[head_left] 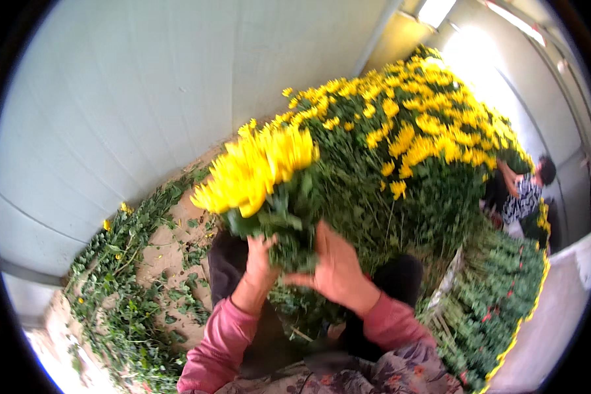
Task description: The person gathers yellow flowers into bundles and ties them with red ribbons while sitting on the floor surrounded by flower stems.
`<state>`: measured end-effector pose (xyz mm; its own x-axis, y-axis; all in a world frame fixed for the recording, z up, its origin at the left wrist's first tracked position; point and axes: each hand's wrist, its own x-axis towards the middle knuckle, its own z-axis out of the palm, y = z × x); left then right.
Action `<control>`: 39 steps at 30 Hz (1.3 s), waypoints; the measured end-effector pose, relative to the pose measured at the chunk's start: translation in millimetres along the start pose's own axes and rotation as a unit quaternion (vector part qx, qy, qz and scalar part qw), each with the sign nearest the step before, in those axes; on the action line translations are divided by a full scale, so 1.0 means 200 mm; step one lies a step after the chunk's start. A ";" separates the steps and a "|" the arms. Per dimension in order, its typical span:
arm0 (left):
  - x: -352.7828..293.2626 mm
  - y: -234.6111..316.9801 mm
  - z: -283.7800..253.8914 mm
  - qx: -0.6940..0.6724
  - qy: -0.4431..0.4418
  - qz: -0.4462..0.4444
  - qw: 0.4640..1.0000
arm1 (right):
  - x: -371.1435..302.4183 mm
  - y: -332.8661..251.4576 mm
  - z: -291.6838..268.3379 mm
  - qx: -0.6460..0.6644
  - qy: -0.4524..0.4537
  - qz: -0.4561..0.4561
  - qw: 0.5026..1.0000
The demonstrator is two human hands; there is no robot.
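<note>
A bunch of yellow chrysanthemums [259,171] stands upright in front of me, its big blooms slightly blurred and tilted to the left. My left hand [261,262] is closed round the leafy stems below the blooms, with most of its fingers hidden behind the leaves. On the other side of the bunch, my right hand [338,266] is cupped with thumb and fingers spread apart. It is at the edge of the foliage; whether it presses on the stems is hard to see.
A large heap of cut yellow chrysanthemums [433,141] rises ahead and right. Bundled stems with red ties [499,295] lie at my right. Leaf scraps [121,295] litter the ground at left beside a pale wall [131,85]. Another person [522,197] is beyond the heap.
</note>
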<state>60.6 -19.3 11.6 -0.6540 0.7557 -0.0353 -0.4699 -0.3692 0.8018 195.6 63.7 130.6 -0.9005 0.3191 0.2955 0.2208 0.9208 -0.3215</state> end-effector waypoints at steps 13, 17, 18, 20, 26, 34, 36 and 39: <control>-0.21 1.36 1.18 0.315 -0.344 0.490 0.737 | 0.55 -0.09 -1.03 0.316 0.413 -0.400 0.754; -0.46 1.18 1.30 0.492 -0.550 0.395 0.547 | 0.35 -0.11 -0.97 0.298 0.474 -0.344 0.754; -0.43 1.16 1.34 0.519 -0.571 0.356 0.528 | 0.20 -0.13 -0.89 0.121 0.514 -0.249 0.812; -0.33 1.14 1.45 0.575 -0.567 0.279 0.520 | -0.11 -0.20 -0.66 -0.300 0.422 -0.040 0.854; -0.29 0.30 1.03 0.786 -0.378 -0.067 0.485 | -0.82 -0.36 0.68 0.677 0.102 0.201 0.701; -0.51 0.06 0.55 0.569 -0.309 -0.171 0.743 | -0.96 -0.27 0.55 0.646 -0.190 0.137 0.726; -0.52 0.09 0.56 0.585 -0.318 -0.152 0.730 | -1.02 -0.28 0.36 0.543 -0.168 0.045 0.822; -0.50 0.03 0.51 0.604 -0.319 -0.121 0.721 | -1.08 -0.26 0.21 0.361 0.069 -0.156 0.917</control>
<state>183.5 -41.3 80.5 -0.0530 0.9560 -0.2886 0.5853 0.2639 0.7666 361.8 -63.0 46.2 -0.8107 0.1369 0.5693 -0.3893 0.6002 -0.6987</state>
